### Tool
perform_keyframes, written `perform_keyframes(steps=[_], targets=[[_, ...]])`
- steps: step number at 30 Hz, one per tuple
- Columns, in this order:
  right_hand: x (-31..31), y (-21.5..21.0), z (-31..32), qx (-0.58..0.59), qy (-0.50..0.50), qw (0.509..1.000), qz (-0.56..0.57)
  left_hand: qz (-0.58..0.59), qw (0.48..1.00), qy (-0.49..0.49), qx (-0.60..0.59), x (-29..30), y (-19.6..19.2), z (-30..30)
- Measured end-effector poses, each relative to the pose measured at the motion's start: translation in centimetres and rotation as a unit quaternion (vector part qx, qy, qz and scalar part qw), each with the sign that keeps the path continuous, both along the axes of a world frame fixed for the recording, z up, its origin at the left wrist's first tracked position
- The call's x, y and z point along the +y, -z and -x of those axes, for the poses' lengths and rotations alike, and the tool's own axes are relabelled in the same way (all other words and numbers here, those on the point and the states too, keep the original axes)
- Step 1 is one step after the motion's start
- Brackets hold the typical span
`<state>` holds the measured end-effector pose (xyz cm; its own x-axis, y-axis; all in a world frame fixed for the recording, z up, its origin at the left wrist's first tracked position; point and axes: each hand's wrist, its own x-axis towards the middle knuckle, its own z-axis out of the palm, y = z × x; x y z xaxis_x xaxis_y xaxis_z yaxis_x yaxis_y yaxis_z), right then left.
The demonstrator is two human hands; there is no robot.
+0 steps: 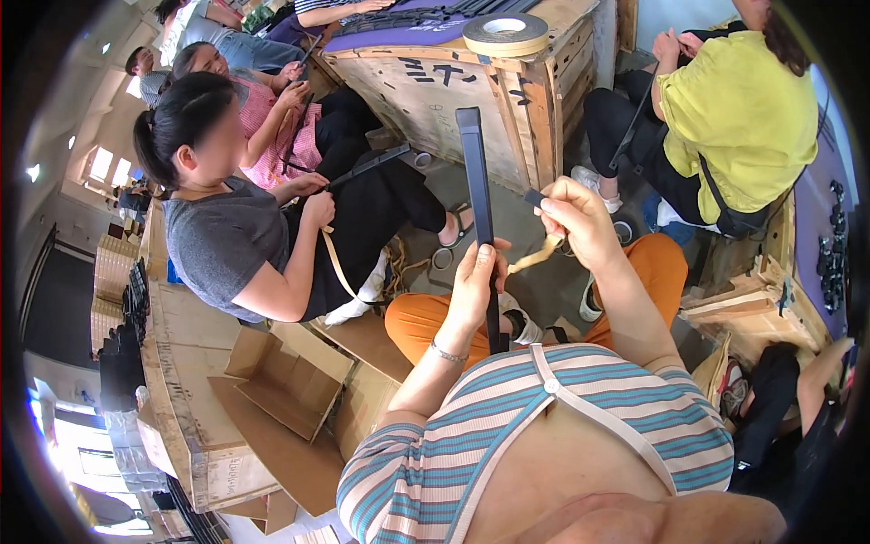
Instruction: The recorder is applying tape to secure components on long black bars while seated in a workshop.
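Both grips clenched: left hand (pixel 473 288) holds black strip (pixel 478 199) upright, right hand (pixel 573 218) pinches tan tape (pixel 535 257).

The left hand (pixel 473 286) grips a long black strip (pixel 478 199) held upright, thumb pressed against its face. The right hand (pixel 573 218) pinches a tan tape strip (pixel 535 257) just beside it. Behind stands a wooden crate (pixel 453 100) with a tape roll (pixel 505 34) on top; a person in a grey shirt (pixel 222 240) sits to the left, handling a similar strip, with open cardboard boxes (pixel 285 385) below
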<state>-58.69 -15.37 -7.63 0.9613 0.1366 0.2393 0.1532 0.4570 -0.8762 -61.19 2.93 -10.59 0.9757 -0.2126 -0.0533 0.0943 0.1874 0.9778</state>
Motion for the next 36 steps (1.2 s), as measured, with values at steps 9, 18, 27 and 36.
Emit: perform_keyframes(steps=[9,18,27,36], targets=[[-0.1,-2.4,-2.0,-0.117,0.089,0.973,0.178,-0.071,0.995,0.072,-0.005,0.6,-2.6,-1.7],[1.4,-2.7,-2.0,-0.108,0.118,0.976,0.147,-0.039,0.994,0.092,0.039,0.6,-2.9,-1.2],[2.0,-1.7,-2.5,-0.112,0.147,0.971,0.150,-0.042,0.994,0.085,0.046,0.6,-2.7,-1.0],[2.3,-1.9,-2.3,-0.117,0.163,0.966,0.160,-0.026,0.997,0.057,0.046,0.2,-2.7,-0.9]])
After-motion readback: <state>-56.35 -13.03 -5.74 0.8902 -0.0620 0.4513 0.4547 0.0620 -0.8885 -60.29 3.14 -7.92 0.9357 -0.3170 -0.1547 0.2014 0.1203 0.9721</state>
